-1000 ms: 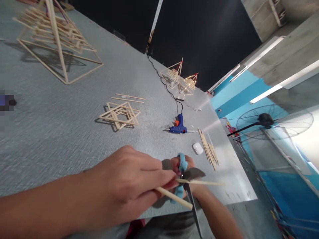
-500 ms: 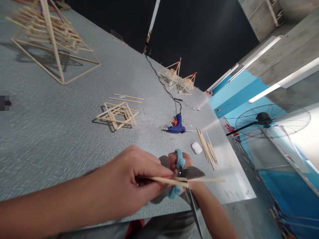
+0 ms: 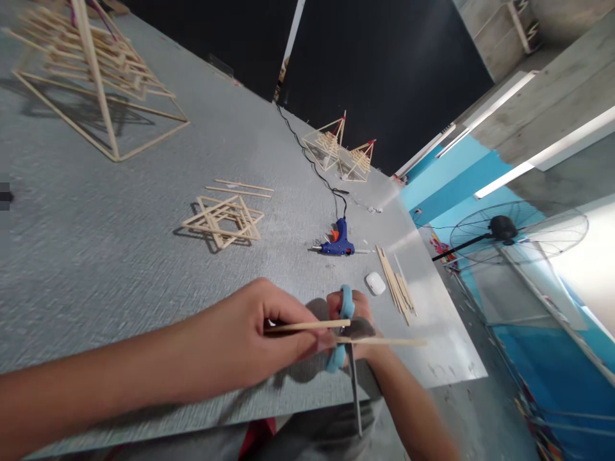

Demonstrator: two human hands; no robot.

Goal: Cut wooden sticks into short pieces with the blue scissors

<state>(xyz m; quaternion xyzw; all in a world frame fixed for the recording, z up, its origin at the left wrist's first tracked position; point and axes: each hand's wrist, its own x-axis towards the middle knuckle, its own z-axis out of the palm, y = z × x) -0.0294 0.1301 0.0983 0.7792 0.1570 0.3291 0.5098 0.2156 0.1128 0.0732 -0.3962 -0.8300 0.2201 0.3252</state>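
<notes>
My left hand [image 3: 273, 320] pinches two thin wooden sticks. One stick [image 3: 307, 326] ends just above the scissors' pivot, and the other stick [image 3: 394, 342] runs out to the right past the blades. Behind them my right hand [image 3: 362, 314] grips a pair of scissors [image 3: 354, 384] by its light blue handle loops. The blades are spread apart, one pointing right and one down toward the table edge. The longer stick crosses between the spread blades; whether it touches them I cannot tell. Part of my right hand is hidden by the scissors and sticks.
A blue glue gun [image 3: 339, 240] lies on the grey table with its cord running back. Near it are a white case [image 3: 375, 283] and loose sticks [image 3: 396, 285]. A star-shaped stick frame [image 3: 223, 221], a large stick pyramid [image 3: 103, 109] and small pyramids [image 3: 331, 144] stand farther off.
The shorter stick has swung upward from across the blades and now lies above the other stick. The scissors have turned slightly, their lower blade pointing more straight down.
</notes>
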